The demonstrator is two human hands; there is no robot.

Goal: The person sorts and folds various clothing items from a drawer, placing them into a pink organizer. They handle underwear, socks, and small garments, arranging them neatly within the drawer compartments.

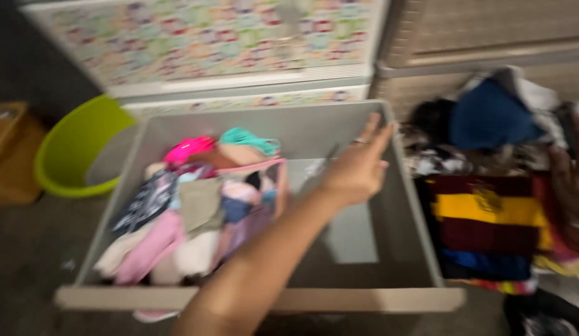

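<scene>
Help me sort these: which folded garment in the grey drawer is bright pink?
The bright pink folded garment at the drawer's back left, beside the teal garment; nearer pieces are paler pink, beige or dark.

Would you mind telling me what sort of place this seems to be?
Probably a bedroom or clothes-storage corner at home. A pulled-out grey drawer holds folded clothes, with the left hand open above it; more garments are piled beside it, and a lime-green plastic tub stands on the floor.
</scene>
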